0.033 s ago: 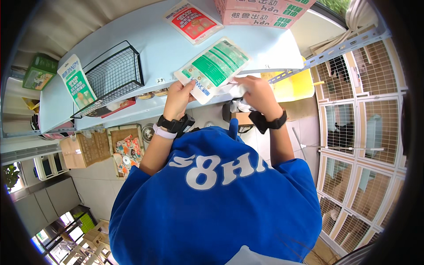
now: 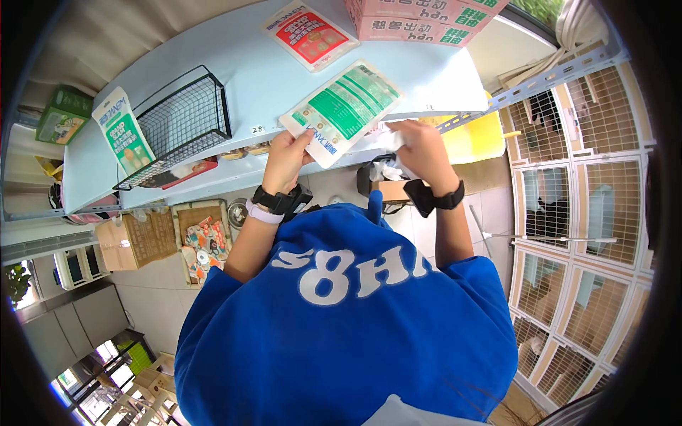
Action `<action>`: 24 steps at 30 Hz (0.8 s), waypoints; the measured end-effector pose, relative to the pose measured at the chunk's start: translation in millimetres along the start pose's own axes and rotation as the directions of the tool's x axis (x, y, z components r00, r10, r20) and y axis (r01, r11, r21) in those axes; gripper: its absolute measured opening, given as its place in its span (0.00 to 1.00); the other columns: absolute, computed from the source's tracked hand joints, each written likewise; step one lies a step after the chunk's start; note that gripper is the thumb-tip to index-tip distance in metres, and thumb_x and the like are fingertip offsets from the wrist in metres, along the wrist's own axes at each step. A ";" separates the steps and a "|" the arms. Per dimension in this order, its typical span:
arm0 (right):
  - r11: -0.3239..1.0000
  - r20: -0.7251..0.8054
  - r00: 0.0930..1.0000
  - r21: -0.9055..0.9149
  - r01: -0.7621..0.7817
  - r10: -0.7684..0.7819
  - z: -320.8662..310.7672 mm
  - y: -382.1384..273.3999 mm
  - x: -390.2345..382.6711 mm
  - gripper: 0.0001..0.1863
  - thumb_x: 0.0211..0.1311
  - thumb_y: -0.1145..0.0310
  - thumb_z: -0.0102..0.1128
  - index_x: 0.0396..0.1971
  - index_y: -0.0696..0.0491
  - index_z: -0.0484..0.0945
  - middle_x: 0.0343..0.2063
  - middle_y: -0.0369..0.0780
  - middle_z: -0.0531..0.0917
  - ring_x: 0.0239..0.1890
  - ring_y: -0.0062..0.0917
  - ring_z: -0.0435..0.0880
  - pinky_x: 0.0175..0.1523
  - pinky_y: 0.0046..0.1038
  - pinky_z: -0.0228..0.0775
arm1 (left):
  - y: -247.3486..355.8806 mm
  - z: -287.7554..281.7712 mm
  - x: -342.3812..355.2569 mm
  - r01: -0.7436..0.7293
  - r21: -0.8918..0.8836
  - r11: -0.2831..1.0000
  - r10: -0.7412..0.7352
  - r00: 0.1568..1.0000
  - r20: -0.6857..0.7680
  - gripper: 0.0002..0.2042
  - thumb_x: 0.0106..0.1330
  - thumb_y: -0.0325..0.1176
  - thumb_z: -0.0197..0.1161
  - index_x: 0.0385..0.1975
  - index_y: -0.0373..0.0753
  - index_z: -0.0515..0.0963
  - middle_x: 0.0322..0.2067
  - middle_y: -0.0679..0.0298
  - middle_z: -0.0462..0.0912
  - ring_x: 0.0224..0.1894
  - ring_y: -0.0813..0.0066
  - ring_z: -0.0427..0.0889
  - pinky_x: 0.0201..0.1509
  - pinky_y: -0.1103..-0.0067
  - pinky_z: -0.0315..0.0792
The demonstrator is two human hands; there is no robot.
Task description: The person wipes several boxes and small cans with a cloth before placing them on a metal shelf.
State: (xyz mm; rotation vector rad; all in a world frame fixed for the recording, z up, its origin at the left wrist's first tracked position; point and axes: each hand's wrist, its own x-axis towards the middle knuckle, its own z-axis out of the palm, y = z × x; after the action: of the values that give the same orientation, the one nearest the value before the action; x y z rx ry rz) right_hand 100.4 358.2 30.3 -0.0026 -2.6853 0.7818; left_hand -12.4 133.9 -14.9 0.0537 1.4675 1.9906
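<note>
**Green pouch held at shelf edge, white wad in the other hand**

Left hand (image 2: pixel 286 157) pinching the near corner of the green pouch (image 2: pixel 342 110), fingers closed on its lower-left edge. Right hand (image 2: pixel 420 148) clenched around a crumpled white wad (image 2: pixel 387 136), pressed against the pouch's right-hand end. Cannot tell whether the wad is cloth or paper.

Pouch lying flat and slantwise on the pale shelf (image 2: pixel 234 67), near corner jutting past the front lip, far end up toward the pink boxes (image 2: pixel 419 18). Flat, sealed, glossy; green panel across the middle, white borders, small picture near the held corner. No visible tear or bulge.

Likely trouble, judged from this position:
- Slipping off the lip: part of the pouch overhanging, held by one corner only; a firm push from the wad could swing it out and down.
- Glossy film giving little grip to a fingertip pinch.
- Crowding: red pouch (image 2: pixel 310 34) just beyond, wire basket (image 2: pixel 186 117) to the left; a wide sweep could nudge either.
- Creasing at the pinched corner if pulled against the rubbing hand.

Second green pouch (image 2: pixel 122 140) leaning by the basket, well apart.
</note>
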 end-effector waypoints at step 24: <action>0.957 0.063 0.960 -0.083 0.279 -0.274 89.6 -57.6 43.6 0.22 0.61 0.63 0.47 0.54 0.53 0.70 0.59 0.42 0.67 0.63 0.40 0.59 0.66 0.42 0.48 | -25.1 -9.2 -3.4 -0.024 -0.003 1.000 0.024 1.000 -0.008 0.08 0.64 0.23 0.52 0.40 0.28 0.73 0.38 0.57 0.80 0.37 0.72 0.81 0.42 0.77 0.78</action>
State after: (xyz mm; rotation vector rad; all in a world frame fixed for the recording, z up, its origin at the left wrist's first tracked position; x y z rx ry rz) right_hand 35.6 266.9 3.8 0.3681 -2.6850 0.5788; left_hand -1.5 128.3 -38.9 0.0622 1.4758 2.0141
